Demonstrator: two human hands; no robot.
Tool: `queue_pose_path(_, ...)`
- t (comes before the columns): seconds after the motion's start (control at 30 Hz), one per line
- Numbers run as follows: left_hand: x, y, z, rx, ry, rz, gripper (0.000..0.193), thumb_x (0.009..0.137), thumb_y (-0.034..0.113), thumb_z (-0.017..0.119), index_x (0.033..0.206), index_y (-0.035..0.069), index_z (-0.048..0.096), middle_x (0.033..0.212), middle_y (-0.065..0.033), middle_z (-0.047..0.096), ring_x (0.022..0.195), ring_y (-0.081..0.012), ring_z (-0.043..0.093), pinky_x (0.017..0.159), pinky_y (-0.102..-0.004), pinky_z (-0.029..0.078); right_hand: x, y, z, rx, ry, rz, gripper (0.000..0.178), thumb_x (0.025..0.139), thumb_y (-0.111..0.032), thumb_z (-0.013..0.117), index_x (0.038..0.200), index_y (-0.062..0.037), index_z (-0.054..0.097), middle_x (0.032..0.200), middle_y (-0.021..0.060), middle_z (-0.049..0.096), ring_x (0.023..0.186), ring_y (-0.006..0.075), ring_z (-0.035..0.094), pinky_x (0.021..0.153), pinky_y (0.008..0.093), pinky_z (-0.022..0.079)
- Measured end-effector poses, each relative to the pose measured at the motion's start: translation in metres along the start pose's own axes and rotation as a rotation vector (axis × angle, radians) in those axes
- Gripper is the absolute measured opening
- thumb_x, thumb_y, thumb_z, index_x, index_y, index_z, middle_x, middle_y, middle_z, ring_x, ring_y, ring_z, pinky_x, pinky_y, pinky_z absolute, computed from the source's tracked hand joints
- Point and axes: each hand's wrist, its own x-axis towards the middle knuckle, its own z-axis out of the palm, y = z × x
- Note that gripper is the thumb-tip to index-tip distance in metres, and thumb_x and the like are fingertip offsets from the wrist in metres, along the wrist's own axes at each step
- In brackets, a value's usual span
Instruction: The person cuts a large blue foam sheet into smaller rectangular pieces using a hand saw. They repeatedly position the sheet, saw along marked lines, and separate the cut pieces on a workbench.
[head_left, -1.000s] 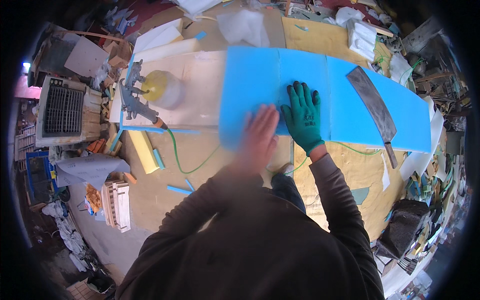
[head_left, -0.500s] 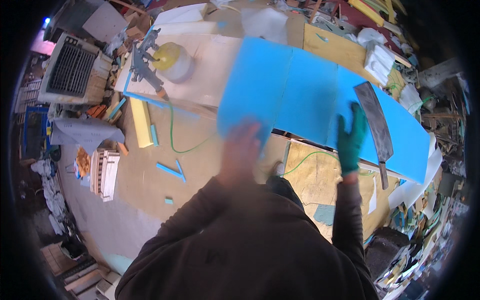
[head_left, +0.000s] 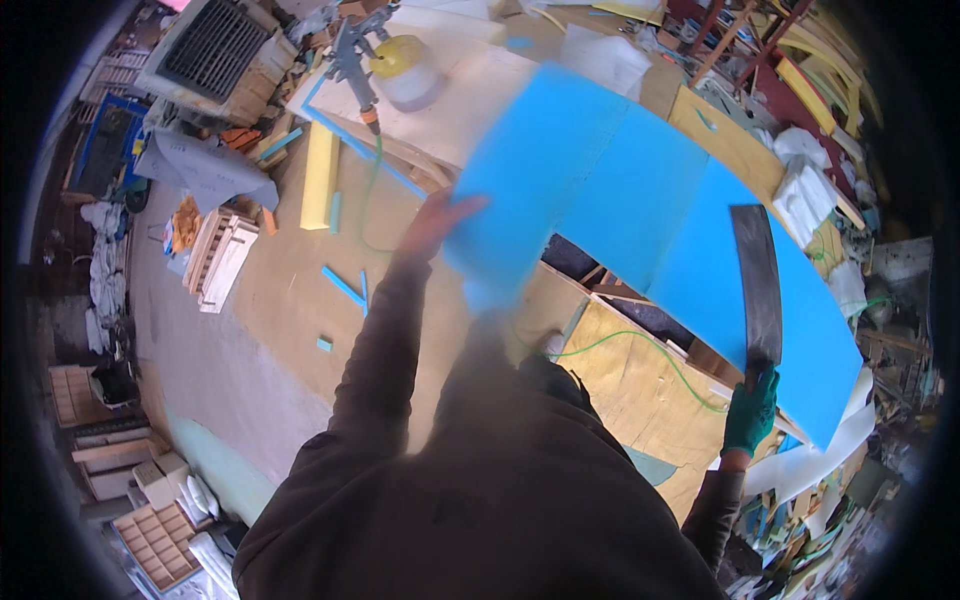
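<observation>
A long blue foam sheet [head_left: 625, 190] with two crosswise seams lies over a wooden frame [head_left: 625, 292], whose dark gaps show along the near edge. My bare left hand [head_left: 432, 225] grips the sheet's left edge, its thumb lying on the top face; the other fingers are partly hidden. My right hand [head_left: 752, 412], in a green glove, is closed round the handle of a large knife with a broad dark blade [head_left: 757, 280]. That blade lies flat over the right part of the sheet, pointing away from me.
At the back left stand a grey spray gun [head_left: 352, 65] and a yellow-topped container [head_left: 405, 75] on a pale board. A green hose [head_left: 640, 340] trails across the floor. Yellow foam strip [head_left: 320, 175], wooden pieces [head_left: 225, 260] and blue offcuts [head_left: 345, 287] lie to the left; scraps crowd the right.
My right hand has moved down and right from above the sheet and closed on the knife's handle. My left hand has shifted to the sheet's left edge. The view has turned.
</observation>
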Motion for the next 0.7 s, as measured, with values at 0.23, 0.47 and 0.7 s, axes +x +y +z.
queue_pose_path(0.23, 0.02, -0.016, -0.014, 0.02, -0.049, 0.023, 0.045, 0.103, 0.024, 0.081, 0.141, 0.001, 0.072, 0.123, -0.0053, 0.079, 0.107, -0.0133, 0.074, 0.099, -0.0313, 0.059, 0.011, 0.022, 0.003, 0.019, 0.08, -0.22, 0.072, 0.091, 0.003, 0.057, 0.162, -0.0048, 0.049, 0.134, 0.0175, 0.07, 0.112, 0.0401, 0.072, 0.089, 0.0489, 0.061)
queue_pose_path(0.47, 0.019, -0.022, -0.009, -0.057, -0.037, 0.019, 0.044, 0.102, 0.024, 0.082, 0.139, 0.002, 0.073, 0.122, -0.0044, 0.079, 0.106, -0.0122, 0.074, 0.098, -0.0307, 0.059, 0.024, -0.013, -0.113, 0.502, -0.124, 0.106, 0.05, 0.099, -0.007, 0.065, 0.149, -0.0039, 0.066, 0.098, 0.0099, 0.077, 0.085, 0.0215, 0.074, 0.074, 0.0375, 0.059)
queue_pose_path(0.7, 0.015, -0.018, -0.007, -0.093, -0.06, 0.054, 0.037, 0.101, 0.025, 0.082, 0.13, 0.001, 0.078, 0.115, -0.0041, 0.08, 0.099, -0.0124, 0.074, 0.092, -0.0301, 0.06, 0.041, -0.184, -0.142, 0.474, -0.345, -0.499, 0.026, 0.097, -0.01, 0.078, 0.123, -0.0045, 0.077, 0.097, 0.0109, 0.079, 0.075, 0.0246, 0.075, 0.067, 0.0375, 0.06)
